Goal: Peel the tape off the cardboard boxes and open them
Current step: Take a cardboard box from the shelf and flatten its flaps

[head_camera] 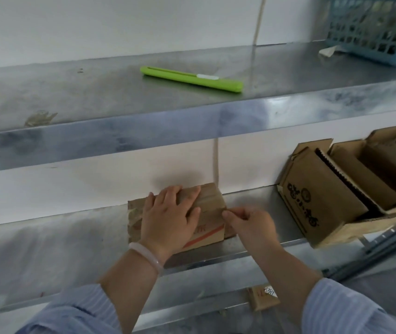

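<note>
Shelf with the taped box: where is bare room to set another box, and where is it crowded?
Bare steel on the shelf left of the taped box, out to the frame edge. A narrower gap, where the right hand pinches tape, lies between that box and the opened boxes, which crowd the right end.

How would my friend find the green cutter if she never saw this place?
Look at the upper steel shelf. The green utility knife lies flat near its middle, well left of the blue plastic basket. It is the only bright green thing there, long and thin, with a white slider.
</note>
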`<action>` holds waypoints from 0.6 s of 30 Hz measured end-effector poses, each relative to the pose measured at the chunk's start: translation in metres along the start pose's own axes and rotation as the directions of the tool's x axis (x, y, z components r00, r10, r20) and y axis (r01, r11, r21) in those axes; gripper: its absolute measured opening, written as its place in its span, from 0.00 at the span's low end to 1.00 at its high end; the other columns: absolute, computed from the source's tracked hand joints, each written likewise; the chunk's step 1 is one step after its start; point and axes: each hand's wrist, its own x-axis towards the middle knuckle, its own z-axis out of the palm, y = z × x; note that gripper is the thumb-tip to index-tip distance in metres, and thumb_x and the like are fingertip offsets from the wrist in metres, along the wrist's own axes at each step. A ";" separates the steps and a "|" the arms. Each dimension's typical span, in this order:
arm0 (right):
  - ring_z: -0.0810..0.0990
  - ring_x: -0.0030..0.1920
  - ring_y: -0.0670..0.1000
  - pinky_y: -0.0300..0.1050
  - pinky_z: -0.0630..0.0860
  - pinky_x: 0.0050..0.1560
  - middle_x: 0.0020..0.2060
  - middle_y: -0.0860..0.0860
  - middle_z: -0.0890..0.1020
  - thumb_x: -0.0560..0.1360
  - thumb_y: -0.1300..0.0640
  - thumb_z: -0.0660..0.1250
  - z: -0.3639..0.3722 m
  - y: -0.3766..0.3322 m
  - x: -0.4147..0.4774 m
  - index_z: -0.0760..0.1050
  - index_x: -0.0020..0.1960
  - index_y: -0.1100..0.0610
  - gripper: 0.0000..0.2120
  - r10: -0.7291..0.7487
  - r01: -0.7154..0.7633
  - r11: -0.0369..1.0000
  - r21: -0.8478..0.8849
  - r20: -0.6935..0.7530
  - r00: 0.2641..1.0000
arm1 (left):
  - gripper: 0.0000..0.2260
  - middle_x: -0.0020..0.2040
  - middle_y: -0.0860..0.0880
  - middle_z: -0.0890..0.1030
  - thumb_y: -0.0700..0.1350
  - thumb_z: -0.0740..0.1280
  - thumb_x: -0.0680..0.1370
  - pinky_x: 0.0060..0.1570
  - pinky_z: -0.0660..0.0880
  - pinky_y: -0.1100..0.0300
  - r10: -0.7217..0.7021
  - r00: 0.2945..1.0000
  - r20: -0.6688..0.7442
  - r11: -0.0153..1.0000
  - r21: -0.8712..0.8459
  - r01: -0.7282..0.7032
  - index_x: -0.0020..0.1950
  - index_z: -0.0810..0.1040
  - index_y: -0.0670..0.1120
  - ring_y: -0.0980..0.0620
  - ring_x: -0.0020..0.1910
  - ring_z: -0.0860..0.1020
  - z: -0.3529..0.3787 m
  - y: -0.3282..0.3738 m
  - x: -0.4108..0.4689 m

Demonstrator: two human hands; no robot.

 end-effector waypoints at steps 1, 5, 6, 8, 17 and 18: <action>0.82 0.37 0.40 0.29 0.73 0.34 0.36 0.43 0.85 0.74 0.50 0.73 0.000 0.000 0.001 0.83 0.44 0.50 0.03 0.001 -0.001 1.000 0.015 0.006 1.000 | 0.27 0.74 0.52 0.62 0.64 0.38 0.76 0.73 0.54 0.42 -0.004 1.000 -0.001 1.000 -0.003 0.004 0.75 0.51 0.64 0.49 0.73 0.60 0.001 0.001 0.000; 0.84 0.39 0.44 0.34 0.78 0.37 0.36 0.46 0.85 0.73 0.52 0.74 -0.001 0.003 0.008 0.83 0.44 0.51 0.03 0.047 -0.050 0.992 0.112 0.035 0.998 | 0.29 0.73 0.55 0.64 0.65 0.38 0.74 0.74 0.53 0.45 -0.026 0.999 -0.022 0.999 -0.036 0.026 0.75 0.54 0.66 0.51 0.73 0.61 0.000 0.001 0.002; 0.85 0.40 0.48 0.39 0.81 0.42 0.36 0.48 0.86 0.73 0.53 0.74 -0.001 0.003 0.010 0.83 0.44 0.53 0.03 0.067 -0.077 0.985 0.154 0.067 0.996 | 0.29 0.72 0.55 0.65 0.65 0.39 0.73 0.74 0.53 0.45 -0.034 0.999 -0.027 0.998 -0.050 0.033 0.74 0.55 0.66 0.52 0.73 0.62 0.000 0.001 0.001; 0.86 0.43 0.54 0.49 0.83 0.48 0.38 0.52 0.86 0.74 0.57 0.73 -0.002 0.002 0.013 0.83 0.46 0.56 0.03 0.101 -0.134 0.961 0.241 0.147 0.984 | 0.29 0.71 0.56 0.67 0.66 0.41 0.73 0.73 0.54 0.46 -0.049 0.998 -0.037 0.996 -0.073 0.047 0.73 0.58 0.67 0.52 0.72 0.63 0.000 0.000 0.001; 0.83 0.42 0.45 0.38 0.80 0.44 0.40 0.46 0.84 0.75 0.55 0.71 -0.004 0.010 0.025 0.79 0.44 0.50 0.03 -0.007 -0.014 0.994 0.108 0.194 0.981 | 0.27 0.70 0.56 0.67 0.66 0.43 0.74 0.72 0.58 0.45 -0.067 0.998 -0.020 0.994 -0.092 0.065 0.72 0.60 0.68 0.52 0.70 0.65 0.004 -0.002 0.004; 0.83 0.43 0.47 0.43 0.82 0.48 0.40 0.47 0.84 0.75 0.55 0.71 -0.003 0.012 0.027 0.78 0.44 0.50 0.03 -0.010 -0.011 0.995 0.100 0.202 0.979 | 0.27 0.70 0.57 0.67 0.66 0.43 0.74 0.72 0.58 0.45 -0.071 0.997 -0.020 0.992 -0.104 0.068 0.72 0.60 0.68 0.53 0.70 0.65 0.003 -0.002 0.004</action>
